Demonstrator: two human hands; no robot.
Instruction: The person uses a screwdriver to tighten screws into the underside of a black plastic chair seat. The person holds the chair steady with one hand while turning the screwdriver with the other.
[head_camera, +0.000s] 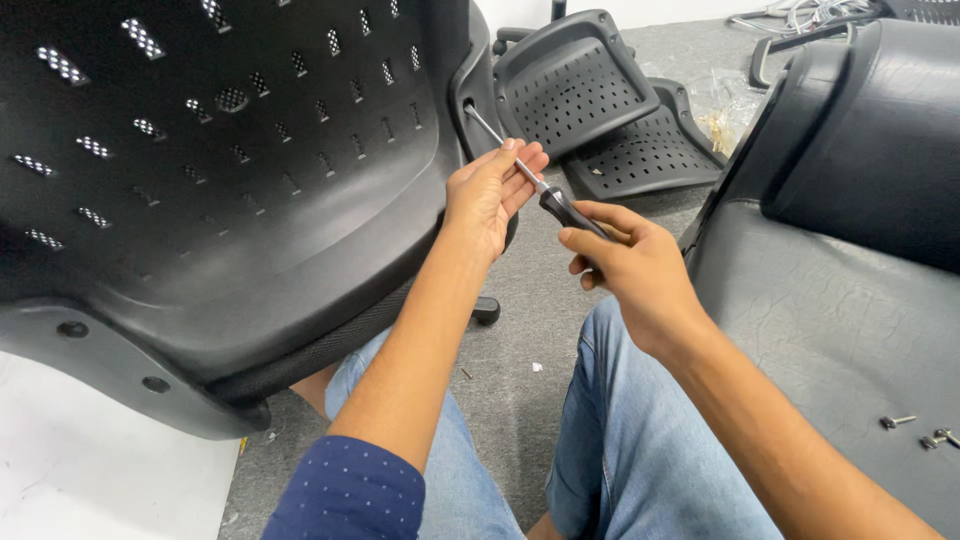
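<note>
A large black perforated plastic chair back (230, 170) leans across my lap at the left. My right hand (625, 265) grips the black handle of a screwdriver (556, 204). Its metal shaft runs up and left, and the tip meets a hole in the shell's right edge (468, 105). My left hand (492, 192) rests against that edge, its fingers steadying the shaft.
Two more black perforated chair shells (575, 85) lie stacked on the grey carpet beyond. A black padded chair seat (830, 300) lies at right, with loose screws (897, 422) on it. A clear plastic bag (725, 105) and cables (800, 15) lie far back. A white surface (90, 470) shows bottom left.
</note>
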